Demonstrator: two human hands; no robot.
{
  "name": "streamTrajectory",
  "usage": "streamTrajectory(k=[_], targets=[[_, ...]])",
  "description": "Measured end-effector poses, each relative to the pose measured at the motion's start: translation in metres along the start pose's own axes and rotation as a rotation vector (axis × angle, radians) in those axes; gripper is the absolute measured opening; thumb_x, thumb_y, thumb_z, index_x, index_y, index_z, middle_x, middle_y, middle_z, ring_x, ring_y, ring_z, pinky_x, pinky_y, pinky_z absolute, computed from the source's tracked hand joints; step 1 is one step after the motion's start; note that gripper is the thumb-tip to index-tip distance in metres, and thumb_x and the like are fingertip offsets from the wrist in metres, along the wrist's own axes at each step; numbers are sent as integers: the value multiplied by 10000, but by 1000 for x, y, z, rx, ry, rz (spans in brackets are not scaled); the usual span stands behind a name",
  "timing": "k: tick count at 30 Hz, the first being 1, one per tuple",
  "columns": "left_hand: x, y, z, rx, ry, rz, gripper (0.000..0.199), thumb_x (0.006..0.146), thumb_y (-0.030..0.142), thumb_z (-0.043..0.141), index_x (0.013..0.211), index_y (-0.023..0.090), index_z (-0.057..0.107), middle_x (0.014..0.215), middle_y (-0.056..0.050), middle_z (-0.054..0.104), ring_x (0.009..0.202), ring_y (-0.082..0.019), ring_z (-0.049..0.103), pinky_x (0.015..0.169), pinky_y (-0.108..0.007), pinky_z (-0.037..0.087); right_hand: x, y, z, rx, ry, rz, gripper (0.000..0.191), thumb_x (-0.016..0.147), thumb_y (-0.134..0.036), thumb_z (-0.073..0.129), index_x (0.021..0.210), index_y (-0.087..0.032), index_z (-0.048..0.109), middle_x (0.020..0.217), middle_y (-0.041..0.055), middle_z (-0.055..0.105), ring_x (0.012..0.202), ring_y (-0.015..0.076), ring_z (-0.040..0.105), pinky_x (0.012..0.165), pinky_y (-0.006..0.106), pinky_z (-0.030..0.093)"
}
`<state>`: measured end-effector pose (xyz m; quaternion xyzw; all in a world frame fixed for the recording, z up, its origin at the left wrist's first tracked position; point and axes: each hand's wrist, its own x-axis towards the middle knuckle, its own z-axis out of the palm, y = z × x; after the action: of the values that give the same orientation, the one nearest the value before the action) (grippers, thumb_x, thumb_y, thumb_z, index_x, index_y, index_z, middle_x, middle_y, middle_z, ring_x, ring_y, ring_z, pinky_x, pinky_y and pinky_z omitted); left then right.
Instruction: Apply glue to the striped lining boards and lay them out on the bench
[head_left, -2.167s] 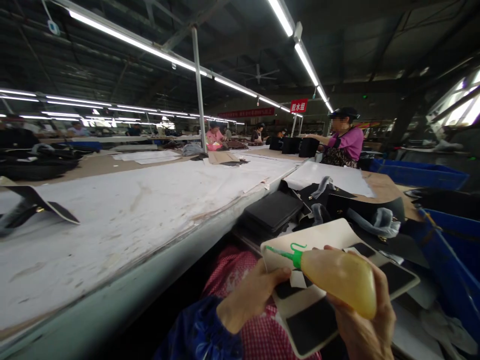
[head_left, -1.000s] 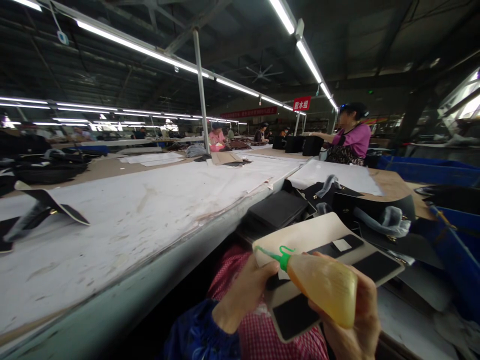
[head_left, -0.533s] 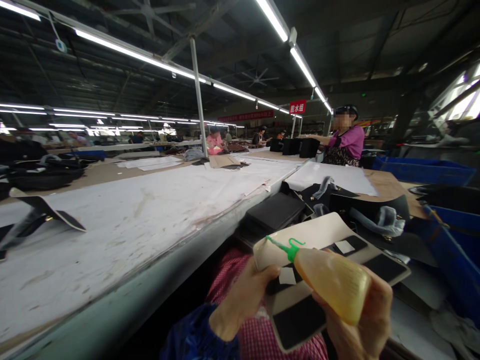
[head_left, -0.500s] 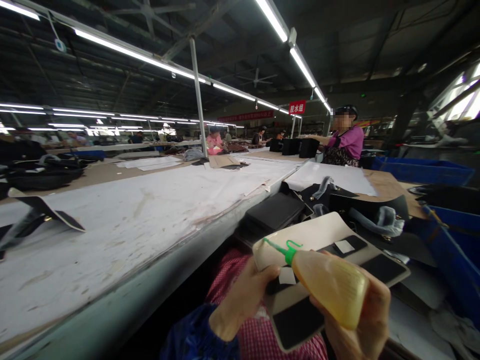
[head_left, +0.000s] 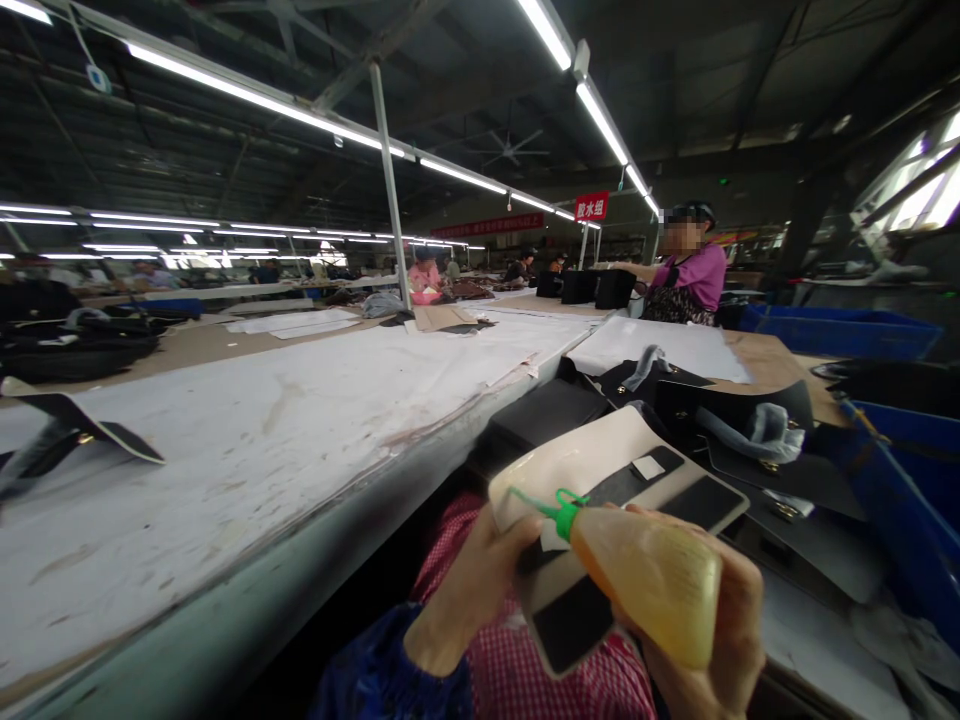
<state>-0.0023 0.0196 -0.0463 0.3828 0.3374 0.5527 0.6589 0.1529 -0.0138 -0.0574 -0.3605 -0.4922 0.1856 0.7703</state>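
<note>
While the head view looks along a long workshop, the right hand point(head_left: 705, 640) wraps its fingers around a soft yellow glue bottle point(head_left: 649, 595), and the bottle's green nozzle point(head_left: 544, 505) points left, its tip over the near left edge of a cream and black panel point(head_left: 592, 470). That panel is held low in the picture, just above the person's checked apron point(head_left: 517, 680), tilted up toward the camera. Its left edge is pinched by the left hand point(head_left: 472, 585), thumb on top and the other fingers hidden beneath; a blue sleeve point(head_left: 390, 680) covers that forearm. Two small white patches sit on the panel's black strips. Just beyond the panel, black leather pieces point(head_left: 547, 415) and grey cloths lie heaped on the bench point(head_left: 765, 365). To the left runs a long white-covered bench point(head_left: 262, 430). Farther along on the right, a person in a purple top point(head_left: 694, 275) works beside blue bins point(head_left: 840, 330).
</note>
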Motion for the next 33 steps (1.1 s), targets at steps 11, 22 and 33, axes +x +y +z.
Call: streamTrajectory(k=[11, 22, 33], targets=[[-4, -4, -7, 143, -24, 81, 411, 834, 247, 731, 1236, 176, 688, 1070, -74, 781, 1054, -259, 699, 972, -358, 522, 18, 1, -2, -203, 216, -1, 611, 591, -434, 905, 1091, -327, 570, 1109, 28, 611, 1000, 276, 633, 944, 465, 535], [-4, -4, -6, 118, -2, 32, 441, 798, 278, 777, 1221, 177, 700, 1208, -82, 747, 1177, -283, 659, 1060, -368, 486, 9, 9, -3, -145, 152, -21, 600, 589, -391, 905, 1068, -301, 555, 1101, 34, 616, 1034, 282, 648, 921, 425, 533], [9, -17, -38, 492, 79, 235, 352, 861, 232, 643, 1205, 202, 717, 1318, -56, 691, 1312, -274, 561, 1179, -387, 344, 24, 27, -13, -334, 266, 193, 716, 522, -574, 861, 1056, -219, 542, 978, 23, 566, 876, 241, 563, 798, 429, 504]])
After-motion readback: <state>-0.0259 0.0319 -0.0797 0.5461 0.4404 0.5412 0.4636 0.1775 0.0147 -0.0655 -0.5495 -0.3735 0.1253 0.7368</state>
